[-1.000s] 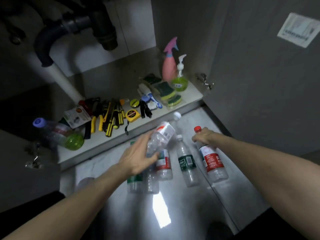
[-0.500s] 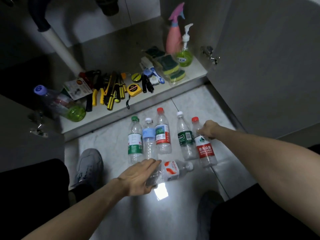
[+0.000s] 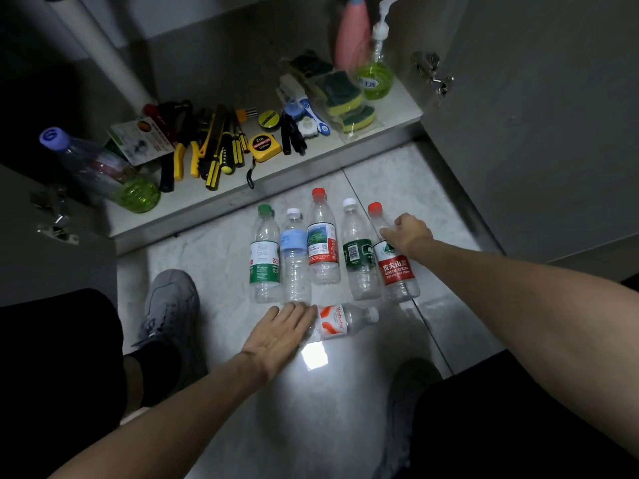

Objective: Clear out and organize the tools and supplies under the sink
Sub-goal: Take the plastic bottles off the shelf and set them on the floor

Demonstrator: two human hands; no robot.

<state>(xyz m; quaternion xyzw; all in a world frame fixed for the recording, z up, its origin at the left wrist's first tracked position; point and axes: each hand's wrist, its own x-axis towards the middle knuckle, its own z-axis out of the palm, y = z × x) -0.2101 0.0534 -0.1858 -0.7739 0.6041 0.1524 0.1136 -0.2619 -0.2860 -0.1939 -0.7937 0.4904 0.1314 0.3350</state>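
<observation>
Several empty plastic bottles lie side by side on the tile floor [image 3: 214,257] in front of the cabinet. My right hand [image 3: 409,233] grips the shoulder of the rightmost one, a red-labelled bottle [image 3: 397,271] with a red cap. Beside it lie a white-capped green-label bottle [image 3: 358,257], a red-capped bottle [image 3: 322,247], a blue-label bottle [image 3: 294,261] and a green-capped bottle [image 3: 264,257]. Crosswise below the row lies a Wahaha bottle [image 3: 340,323]. My left hand [image 3: 283,331] rests flat over its base, fingers stretched out.
The cabinet shelf [image 3: 311,167] holds yellow-handled tools [image 3: 214,150], a tape measure [image 3: 264,146], bagged sponges [image 3: 345,98], a pink spray bottle [image 3: 352,36], a soap pump bottle [image 3: 377,74] and a purple-capped clear bottle [image 3: 90,164]. Open doors [image 3: 536,133] flank it. My shoes [image 3: 169,305] stand on the floor.
My left hand brought the Wahaha bottle down from the air and laid it crosswise on the floor below the row. My right hand stayed on the red-labelled bottle.
</observation>
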